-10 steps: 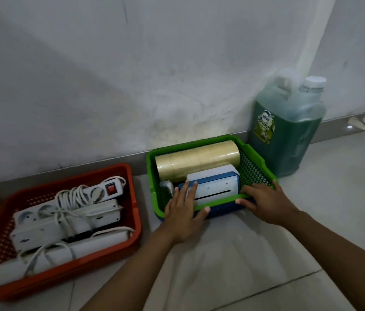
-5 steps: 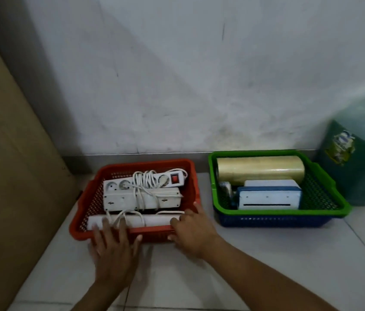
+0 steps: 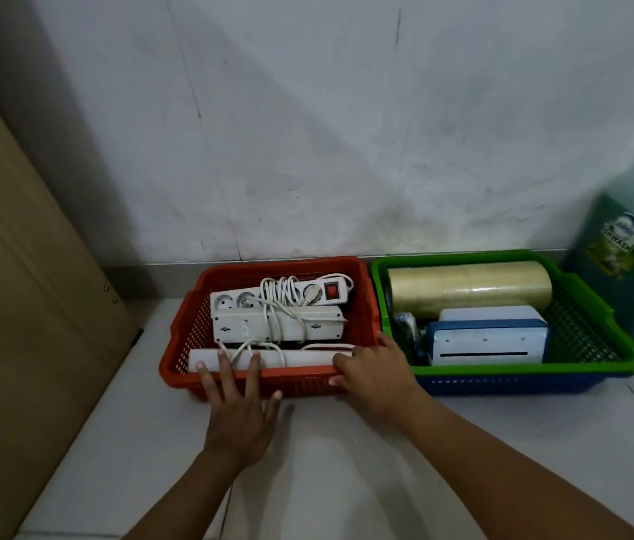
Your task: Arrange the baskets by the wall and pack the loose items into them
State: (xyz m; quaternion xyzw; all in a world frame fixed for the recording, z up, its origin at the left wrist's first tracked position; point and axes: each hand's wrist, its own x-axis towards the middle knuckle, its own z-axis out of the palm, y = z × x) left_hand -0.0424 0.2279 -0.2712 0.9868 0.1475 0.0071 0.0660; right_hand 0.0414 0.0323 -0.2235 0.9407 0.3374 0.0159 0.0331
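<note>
A red basket (image 3: pixel 284 263) with white power strips (image 3: pixel 307 325) and coiled cords sits by the wall, its right side touching a green basket (image 3: pixel 463 254). The green one is nested in a blue basket (image 3: pixel 522 383) and holds a wide tape roll (image 3: pixel 467 286) and a white-and-blue device (image 3: pixel 487 342). My left hand (image 3: pixel 239 407) lies flat on the red basket's front rim, fingers spread. My right hand (image 3: pixel 377 376) grips that basket's front right corner, thumb on the rim.
A green liquid jug (image 3: pixel 627 267) stands right of the green basket against the wall. A brown wooden panel (image 3: pixel 27 305) rises on the left, with a gap of floor between it and the red basket. Pale floor tiles (image 3: pixel 327 481) stretch towards me.
My hands left the green basket and went to the red one. The red basket has slid towards the wall and rightward until it meets the green basket.
</note>
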